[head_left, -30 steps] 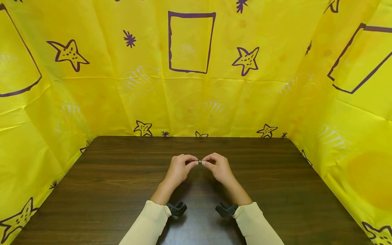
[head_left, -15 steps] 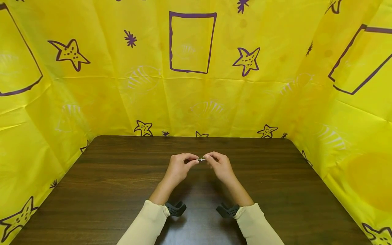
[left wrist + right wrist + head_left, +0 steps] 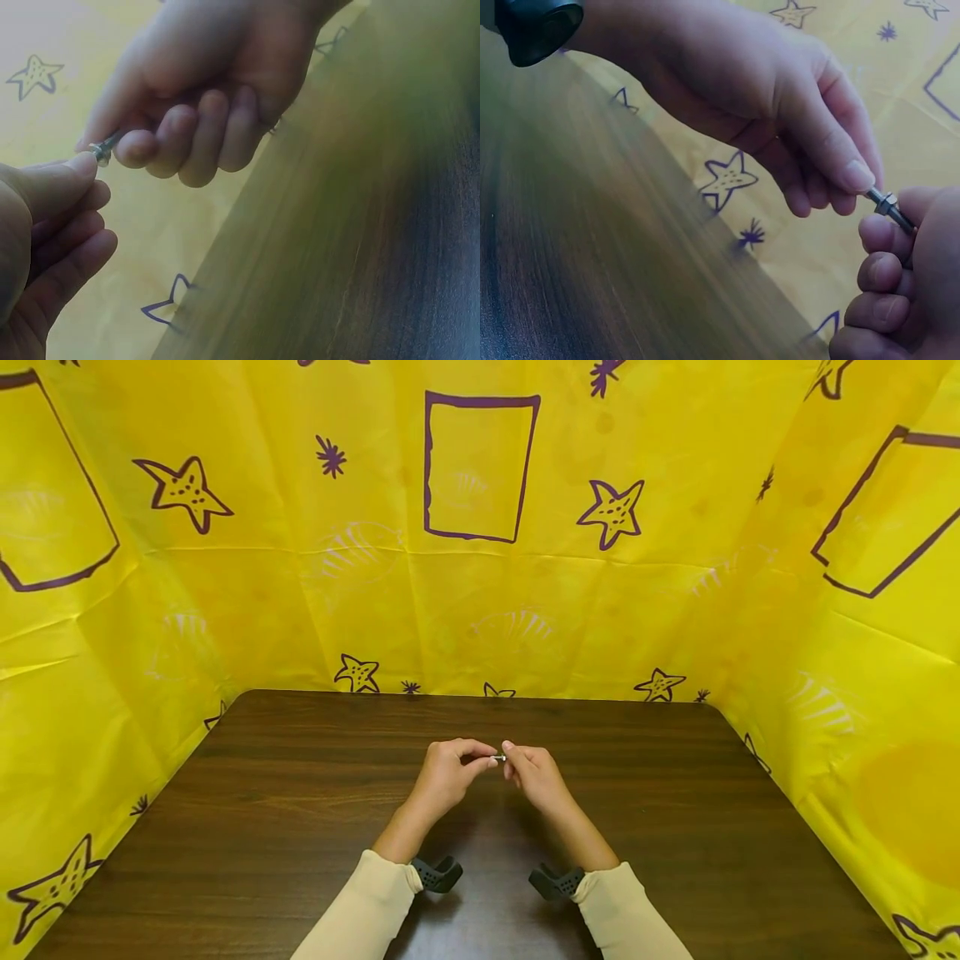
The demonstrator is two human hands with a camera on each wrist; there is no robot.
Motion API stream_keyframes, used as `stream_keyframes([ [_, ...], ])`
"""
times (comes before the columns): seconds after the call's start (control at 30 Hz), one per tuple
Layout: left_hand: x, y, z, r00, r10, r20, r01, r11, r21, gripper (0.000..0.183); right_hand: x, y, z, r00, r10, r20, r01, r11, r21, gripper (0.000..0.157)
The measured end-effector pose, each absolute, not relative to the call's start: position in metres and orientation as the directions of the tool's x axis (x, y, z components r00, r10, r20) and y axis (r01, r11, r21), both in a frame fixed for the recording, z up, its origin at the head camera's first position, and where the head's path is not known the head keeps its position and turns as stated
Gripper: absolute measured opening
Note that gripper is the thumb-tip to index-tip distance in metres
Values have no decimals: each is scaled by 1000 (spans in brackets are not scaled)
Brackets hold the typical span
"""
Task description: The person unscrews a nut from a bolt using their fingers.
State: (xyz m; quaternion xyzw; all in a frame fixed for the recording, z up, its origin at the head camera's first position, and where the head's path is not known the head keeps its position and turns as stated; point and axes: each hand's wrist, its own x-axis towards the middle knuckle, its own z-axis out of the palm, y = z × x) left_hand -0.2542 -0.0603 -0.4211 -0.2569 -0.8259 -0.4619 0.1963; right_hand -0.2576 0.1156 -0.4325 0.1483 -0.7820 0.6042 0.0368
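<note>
A small metal bolt [image 3: 904, 221] with a hex nut [image 3: 886, 203] on its shank bridges the two hands above the table. My left hand [image 3: 446, 775] pinches one end of it between thumb and fingertips. In the right wrist view the other end runs in between the thumb and curled index finger of my right hand [image 3: 542, 781], which hides its tip. The right hand's other fingers [image 3: 214, 135] are folded into the palm in the left wrist view. The nut shows in the short gap between the hands.
The dark wood-grain table [image 3: 315, 793] spreads below both hands. Yellow cloth [image 3: 480, 585] printed with starfish and fish outlines rises along its back and sides. Dark straps [image 3: 438, 875] circle both wrists, over cream sleeves [image 3: 363, 910].
The right thumb and fingers shift around the bolt, with the thumb now pointing up past it. Left-hand fingers keep their pinch. The head view has turned slightly.
</note>
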Motion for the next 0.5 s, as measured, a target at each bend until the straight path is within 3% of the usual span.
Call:
stream_keyframes([
  [0.5, -253, -67, -421, -784, 257, 566, 616, 445, 650, 8, -246, 115, -414, -950, -283, 133, -174, 126, -977, 38],
])
